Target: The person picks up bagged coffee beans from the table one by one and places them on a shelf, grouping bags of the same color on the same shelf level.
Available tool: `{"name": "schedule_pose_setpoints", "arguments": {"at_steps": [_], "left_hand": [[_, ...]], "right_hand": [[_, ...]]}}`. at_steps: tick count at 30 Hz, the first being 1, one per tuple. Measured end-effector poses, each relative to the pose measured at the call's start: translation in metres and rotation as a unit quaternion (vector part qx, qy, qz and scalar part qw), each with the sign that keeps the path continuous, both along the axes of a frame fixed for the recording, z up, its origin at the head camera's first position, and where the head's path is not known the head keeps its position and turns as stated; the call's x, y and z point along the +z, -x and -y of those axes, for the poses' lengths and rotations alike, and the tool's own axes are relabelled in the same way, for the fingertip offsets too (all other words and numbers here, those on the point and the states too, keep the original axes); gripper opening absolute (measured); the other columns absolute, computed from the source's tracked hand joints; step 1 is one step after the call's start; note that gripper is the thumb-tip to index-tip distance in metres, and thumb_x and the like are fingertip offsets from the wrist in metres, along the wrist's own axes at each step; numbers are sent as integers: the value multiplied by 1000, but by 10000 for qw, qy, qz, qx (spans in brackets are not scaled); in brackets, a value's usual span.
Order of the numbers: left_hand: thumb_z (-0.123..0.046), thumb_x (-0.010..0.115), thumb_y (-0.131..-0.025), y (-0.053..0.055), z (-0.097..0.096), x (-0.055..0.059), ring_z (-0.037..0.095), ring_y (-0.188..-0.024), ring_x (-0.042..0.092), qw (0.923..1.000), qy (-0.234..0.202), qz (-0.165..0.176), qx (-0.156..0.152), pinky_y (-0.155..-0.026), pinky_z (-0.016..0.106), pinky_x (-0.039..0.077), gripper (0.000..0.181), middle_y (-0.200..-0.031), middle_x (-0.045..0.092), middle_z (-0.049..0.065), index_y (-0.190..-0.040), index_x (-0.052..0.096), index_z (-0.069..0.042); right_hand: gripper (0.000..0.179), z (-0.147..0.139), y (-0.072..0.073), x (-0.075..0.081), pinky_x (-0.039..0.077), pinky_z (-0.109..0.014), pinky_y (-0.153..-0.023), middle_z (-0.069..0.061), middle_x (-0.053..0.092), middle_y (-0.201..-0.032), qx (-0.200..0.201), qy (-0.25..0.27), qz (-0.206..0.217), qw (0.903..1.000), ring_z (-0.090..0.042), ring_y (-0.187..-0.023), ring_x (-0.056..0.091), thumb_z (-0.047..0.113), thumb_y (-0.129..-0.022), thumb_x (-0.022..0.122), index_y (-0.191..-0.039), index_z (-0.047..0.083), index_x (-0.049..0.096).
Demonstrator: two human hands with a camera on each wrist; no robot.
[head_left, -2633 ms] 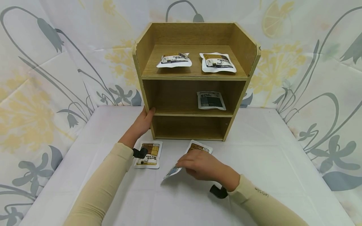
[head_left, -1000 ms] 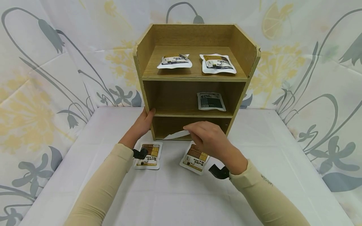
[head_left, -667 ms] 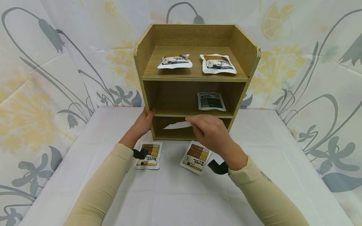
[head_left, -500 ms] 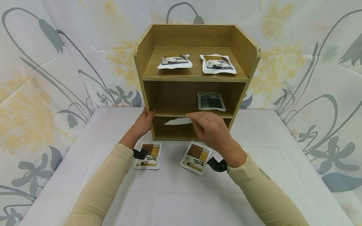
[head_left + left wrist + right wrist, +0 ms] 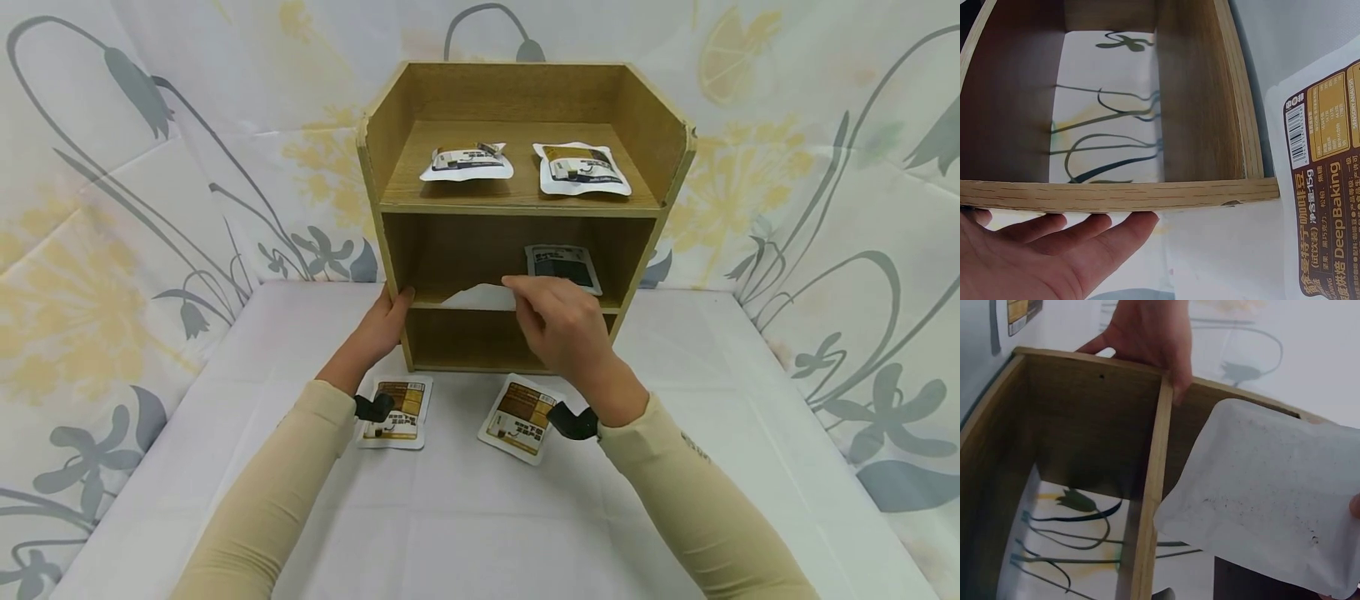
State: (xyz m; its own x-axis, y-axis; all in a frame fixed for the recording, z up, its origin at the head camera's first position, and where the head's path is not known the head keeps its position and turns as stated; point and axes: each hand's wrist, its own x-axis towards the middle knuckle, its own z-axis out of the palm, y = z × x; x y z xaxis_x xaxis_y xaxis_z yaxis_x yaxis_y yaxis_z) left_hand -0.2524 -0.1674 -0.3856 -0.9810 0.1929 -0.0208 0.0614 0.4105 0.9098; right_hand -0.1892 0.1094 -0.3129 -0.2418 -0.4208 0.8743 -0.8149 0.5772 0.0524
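Note:
A small wooden shelf unit (image 5: 517, 210) stands at the back of the table. My left hand (image 5: 375, 333) grips its left side panel, thumb hooked round the front edge and fingers along the outside. Held before the middle shelf's front edge is a white coffee sachet (image 5: 480, 297), which my right hand (image 5: 566, 329) pinches at its right end. The plain back of this sachet (image 5: 1266, 494) faces the right wrist camera; its printed face is hidden. A dark green-labelled sachet (image 5: 562, 262) lies on the middle shelf at right, partly behind my right hand.
Two brown-labelled sachets, one left (image 5: 467, 162) and one right (image 5: 582, 169), lie on the top shelf. On the white table (image 5: 450, 517) another sachet (image 5: 397, 412) lies beside my left wrist and one (image 5: 519, 417) lies tilted below my right hand. Flowered cloth (image 5: 150, 208) hangs behind.
My right hand has lifted the sachet off the table, off another sachet there, and raised it past the bottom compartment to the middle shelf's height. My left hand stays on the side panel.

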Motion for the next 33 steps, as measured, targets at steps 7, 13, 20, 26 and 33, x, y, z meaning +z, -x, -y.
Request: {"name": "schedule_pose_setpoints", "arguments": {"at_steps": [7, 13, 20, 26, 33], "left_hand": [[-54, 24, -102, -1, -1, 2, 41, -133, 44, 10000, -23, -36, 10, -102, 58, 42, 66, -149, 33, 20, -156, 1, -24], [-54, 24, -102, -1, -1, 1, 42, -133, 43, 10000, -63, -26, -19, -102, 58, 42, 66, -150, 33, 20, -156, 0, -25], [-53, 23, -102, -1, -1, 0, 40, -137, 38, 9997, 51, -219, -53, -111, 57, 32, 67, -153, 29, 19, -157, -2, -22], [-55, 22, -102, -1, 0, 1, 39, -137, 39, 9998, 47, -195, -65, -111, 57, 32, 67, -153, 29, 19, -156, -2, -24], [-55, 22, -102, -2, -1, 1, 39, -137, 39, 9998, 76, -185, -14, -110, 58, 33, 68, -154, 27, 19, -157, -2, -23]], "right_hand": [[20, 4, 7, 3, 58, -37, -74, -14, 74, -95, 29, 270, -125, 9996, -26, -81, 71, -4, -87, 65, -106, -1, 70], [20, 6, 12, -1, 58, -36, -74, -14, 74, -96, -106, 215, -112, 9996, -25, -81, 71, -4, -87, 65, -106, -1, 71], [23, 12, 12, -10, 58, -37, -74, -13, 74, -99, -218, 38, -120, 9997, -26, -85, 72, -3, -85, 67, -107, 2, 71], [23, 17, 13, -21, 57, -37, -79, -9, 74, -100, -303, -220, -30, 9993, -24, -89, 71, -2, -84, 66, -106, 4, 72], [21, 24, 15, -32, 56, -37, -84, -8, 74, -101, -383, -440, 154, 9982, -23, -94, 70, 1, -84, 67, -103, 5, 74]]}}
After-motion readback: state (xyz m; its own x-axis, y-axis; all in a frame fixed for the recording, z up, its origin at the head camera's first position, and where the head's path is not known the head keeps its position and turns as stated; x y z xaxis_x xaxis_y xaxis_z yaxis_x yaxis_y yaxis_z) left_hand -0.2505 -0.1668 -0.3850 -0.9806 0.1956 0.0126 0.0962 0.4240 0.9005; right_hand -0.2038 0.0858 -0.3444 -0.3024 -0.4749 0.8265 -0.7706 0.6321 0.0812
